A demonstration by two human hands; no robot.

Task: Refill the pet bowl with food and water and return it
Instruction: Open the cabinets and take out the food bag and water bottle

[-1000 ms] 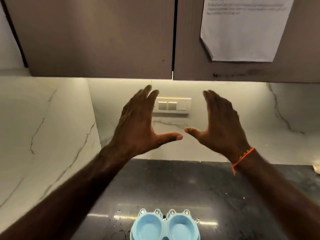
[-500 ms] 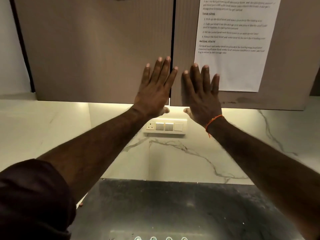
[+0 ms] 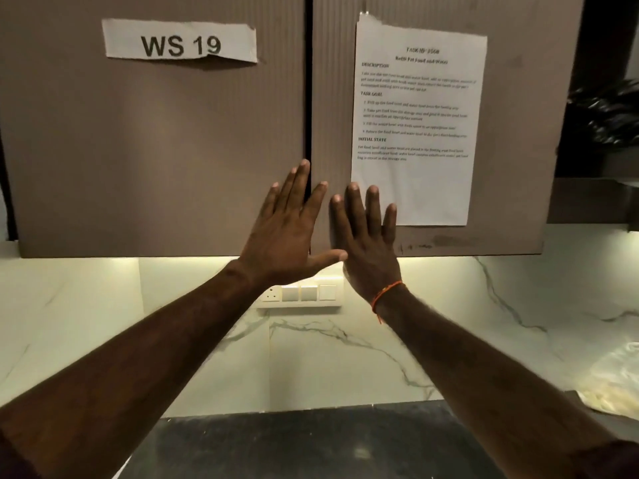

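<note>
From the head camera, both arms reach up to the wall cabinet. The left hand (image 3: 283, 233) and right hand (image 3: 366, 242) are raised flat, fingers (image 3: 301, 188) spread and holding nothing, over the seam between the two cabinet doors (image 3: 155, 150). A "WS 19" label (image 3: 179, 41) and a task sheet (image 3: 415, 122) hang there. Below are the switch panel (image 3: 304, 293) and dark counter (image 3: 311, 444). The pet bowl is out of view.

My two hands raised, left hand (image 3: 281, 233), right hand (image 3: 366, 243), two cabinet doors (image 3: 155, 150), two taped papers (image 3: 415, 126), one switch plate (image 3: 301, 294), one wrist thread (image 3: 383, 297).
</note>
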